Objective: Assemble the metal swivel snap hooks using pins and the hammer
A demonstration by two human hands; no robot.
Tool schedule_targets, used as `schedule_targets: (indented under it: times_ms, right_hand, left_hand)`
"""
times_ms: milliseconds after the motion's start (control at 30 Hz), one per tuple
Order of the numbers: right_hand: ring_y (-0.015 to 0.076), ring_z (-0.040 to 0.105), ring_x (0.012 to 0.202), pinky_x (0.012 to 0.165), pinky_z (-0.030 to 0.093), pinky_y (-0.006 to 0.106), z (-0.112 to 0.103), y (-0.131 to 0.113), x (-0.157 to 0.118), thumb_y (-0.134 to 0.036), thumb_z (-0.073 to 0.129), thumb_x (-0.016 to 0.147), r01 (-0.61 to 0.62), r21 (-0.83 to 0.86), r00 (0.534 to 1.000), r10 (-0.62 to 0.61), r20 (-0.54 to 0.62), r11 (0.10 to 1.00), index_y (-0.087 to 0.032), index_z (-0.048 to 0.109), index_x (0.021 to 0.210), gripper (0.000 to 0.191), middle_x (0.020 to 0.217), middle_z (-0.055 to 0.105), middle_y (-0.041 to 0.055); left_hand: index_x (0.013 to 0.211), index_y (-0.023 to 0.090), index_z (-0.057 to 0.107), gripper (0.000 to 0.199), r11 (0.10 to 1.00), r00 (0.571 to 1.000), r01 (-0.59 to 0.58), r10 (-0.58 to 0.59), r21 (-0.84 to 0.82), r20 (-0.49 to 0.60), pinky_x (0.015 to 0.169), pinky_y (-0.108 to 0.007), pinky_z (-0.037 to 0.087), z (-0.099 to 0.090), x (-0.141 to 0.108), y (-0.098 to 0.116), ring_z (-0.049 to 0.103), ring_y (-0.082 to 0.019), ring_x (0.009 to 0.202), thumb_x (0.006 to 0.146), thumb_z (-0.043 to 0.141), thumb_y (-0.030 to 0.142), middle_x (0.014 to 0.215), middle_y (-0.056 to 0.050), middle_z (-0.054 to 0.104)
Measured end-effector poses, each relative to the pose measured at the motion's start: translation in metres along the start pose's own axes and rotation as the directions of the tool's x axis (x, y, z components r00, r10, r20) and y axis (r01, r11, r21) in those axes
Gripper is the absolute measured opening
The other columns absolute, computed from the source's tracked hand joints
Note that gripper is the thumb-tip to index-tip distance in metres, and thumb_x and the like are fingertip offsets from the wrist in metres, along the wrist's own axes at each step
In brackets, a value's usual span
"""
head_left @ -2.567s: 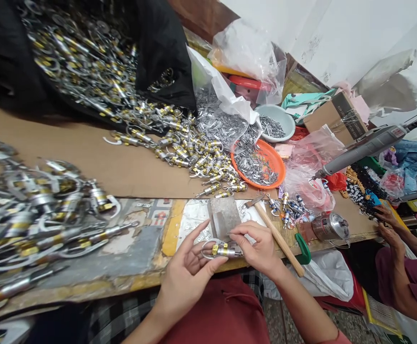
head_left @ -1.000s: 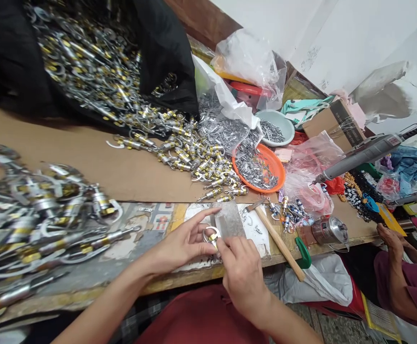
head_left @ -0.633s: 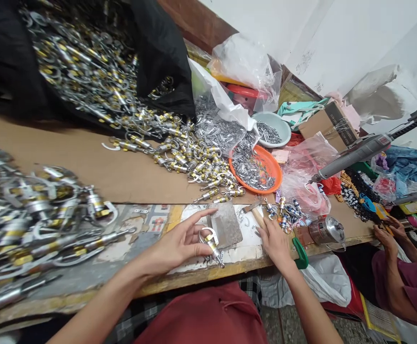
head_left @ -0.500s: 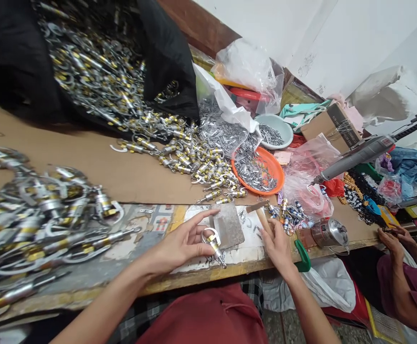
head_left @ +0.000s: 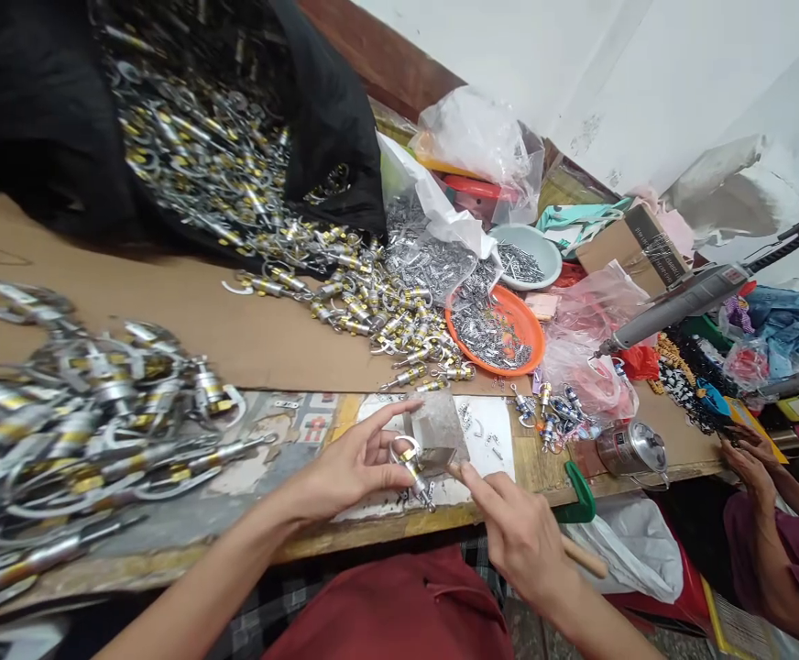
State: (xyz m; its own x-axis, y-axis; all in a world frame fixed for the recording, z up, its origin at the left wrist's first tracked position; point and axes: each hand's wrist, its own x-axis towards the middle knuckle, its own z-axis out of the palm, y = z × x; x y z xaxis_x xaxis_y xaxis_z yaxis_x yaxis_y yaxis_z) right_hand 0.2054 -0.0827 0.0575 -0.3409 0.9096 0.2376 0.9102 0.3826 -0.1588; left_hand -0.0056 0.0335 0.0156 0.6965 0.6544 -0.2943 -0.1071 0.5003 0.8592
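Head view: hammer up, fingers close to the mark.

My left hand [head_left: 355, 463] pinches a small metal clasp [head_left: 410, 465] against the edge of the steel block [head_left: 436, 424], first finger stretched out along it. My right hand [head_left: 519, 532] is closed round the hammer [head_left: 582, 555], whose head I take to be down by the clasp. I think a crooked blow could catch my thumb, or the clasp could skid off the block into the loose bits on the bench [head_left: 255, 339].
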Motion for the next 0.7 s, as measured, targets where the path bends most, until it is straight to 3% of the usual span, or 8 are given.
schedule_targets:
  times_ms: [67,200,367,500,633,700]
  right_hand:
    - [0.0138,0.060,0.066,0.056,0.048,0.020,0.000,-0.001,0.002,-0.006,0.034,0.088,0.001,-0.020,0.999,0.000,0.050,1.000,-0.021,0.039,0.136,0.051,0.078,0.062,0.0042]
    - [0.0149,0.061,0.077,0.064,0.049,0.022,-0.002,-0.002,0.007,-0.005,0.035,0.088,0.048,0.036,0.987,-0.042,-0.152,0.998,-0.023,0.031,0.140,0.055,0.090,0.063,0.0068]
    - [0.0132,0.058,0.066,0.058,0.048,0.019,0.000,-0.002,0.010,-0.004,0.035,0.085,-0.021,-0.040,0.997,0.024,0.072,0.999,-0.022,0.040,0.136,0.055,0.078,0.060,0.0030]
    - [0.0144,0.058,0.071,0.061,0.048,0.021,0.004,-0.005,0.011,-0.006,0.033,0.088,-0.052,0.020,0.999,0.052,0.001,0.998,-0.022,0.036,0.138,0.053,0.083,0.061,0.0047]
    - [0.0136,0.059,0.070,0.062,0.049,0.021,0.011,0.000,0.020,-0.011,0.039,0.088,-0.112,0.088,0.991,0.105,0.082,0.990,-0.027,0.038,0.136,0.051,0.084,0.062,0.0021]
    - [0.0138,0.060,0.075,0.066,0.050,0.023,0.016,0.013,0.025,-0.016,0.044,0.089,-0.162,0.177,0.987,0.157,0.041,0.971,-0.027,0.042,0.134,0.046,0.087,0.062,0.0020]
  left_hand:
    - [0.133,0.023,0.028,0.089,1.000,1.000,-0.003,0.003,0.000,0.000,0.067,-0.033,0.044,0.000,0.000,0.000,0.056,-0.016,0.068,0.059,0.077,0.023,0.076,0.005,0.050]
    - [0.132,0.023,0.030,0.087,0.999,1.000,-0.025,0.025,0.021,-0.013,0.069,-0.033,0.045,0.000,0.001,-0.001,0.057,-0.018,0.073,0.058,0.077,0.022,0.076,0.004,0.052]
    - [0.133,0.024,0.028,0.089,1.000,1.000,0.000,0.000,0.010,-0.004,0.068,-0.036,0.047,0.002,-0.001,0.001,0.061,-0.019,0.070,0.059,0.077,0.024,0.077,0.004,0.053]
    - [0.132,0.024,0.029,0.089,1.000,1.000,-0.001,0.001,0.017,-0.011,0.068,-0.035,0.048,0.002,-0.001,0.003,0.061,-0.019,0.071,0.058,0.078,0.023,0.078,0.004,0.055]
    - [0.135,0.021,0.024,0.093,0.999,1.000,-0.003,0.003,0.038,0.005,0.063,-0.034,0.049,0.007,0.003,0.005,0.061,-0.019,0.067,0.059,0.077,0.027,0.079,0.000,0.060]
    - [0.134,0.020,0.028,0.093,0.998,0.999,-0.010,0.012,0.062,-0.034,0.064,-0.034,0.050,0.009,0.001,0.007,0.061,-0.019,0.067,0.057,0.078,0.028,0.076,0.002,0.058]
